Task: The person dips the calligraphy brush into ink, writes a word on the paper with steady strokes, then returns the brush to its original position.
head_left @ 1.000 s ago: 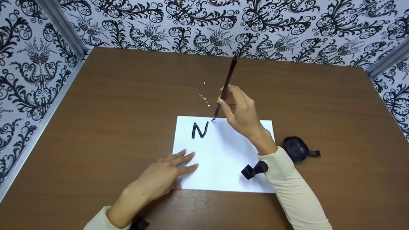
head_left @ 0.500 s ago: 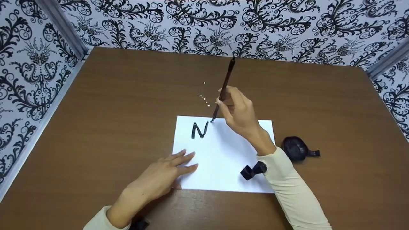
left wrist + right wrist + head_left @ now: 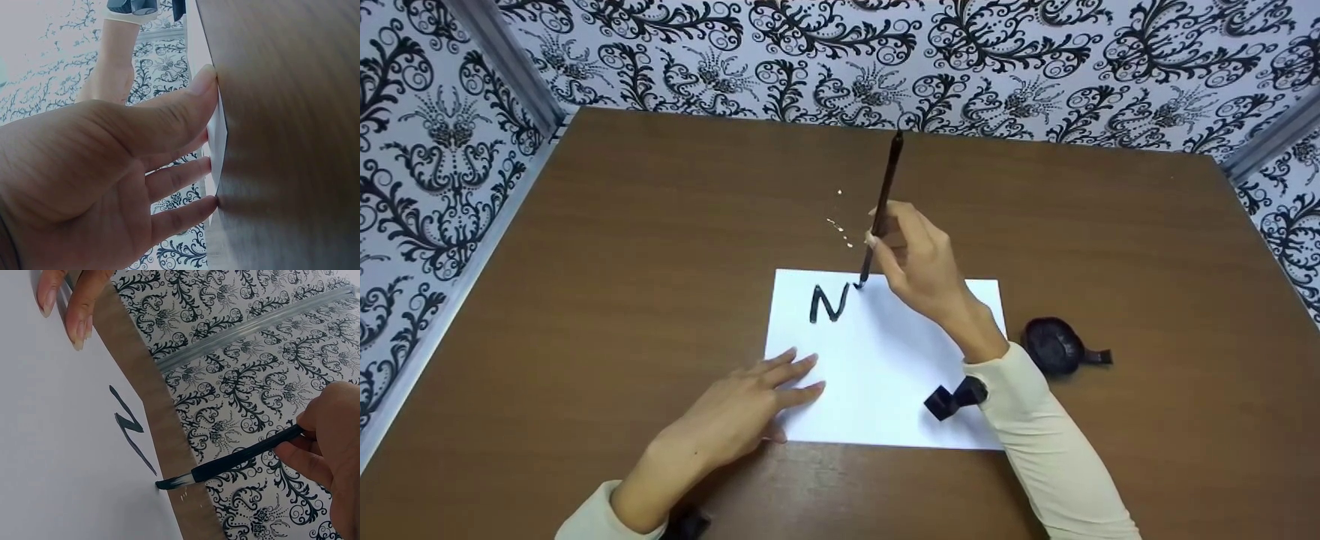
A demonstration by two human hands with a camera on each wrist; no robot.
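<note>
My right hand (image 3: 919, 259) pinches a dark paintbrush (image 3: 887, 180) between thumb and fingers, the handle tilted slightly right at its top. Its black-wet bristles (image 3: 171, 482) touch the white paper (image 3: 877, 375) near the top edge, just right of a painted black letter N (image 3: 829, 304). A short black mark shows at the bristle tip. Spread fingers of my left hand (image 3: 742, 409) rest on the paper's lower left part. In the left wrist view the left thumb (image 3: 197, 90) and fingertips press at the paper's edge.
A small black pan-shaped dish (image 3: 1054, 347) with a short handle stands right of the paper, beside the right sleeve (image 3: 1035, 420). Several pale specks (image 3: 840, 229) mark the brown table (image 3: 660, 225) beyond the paper. Patterned walls (image 3: 840, 60) border the table at the back and sides.
The brush's top end has swung left and more upright, and my right hand has shifted slightly left. The bristle tip stays near the same spot. My left hand has kept its place.
</note>
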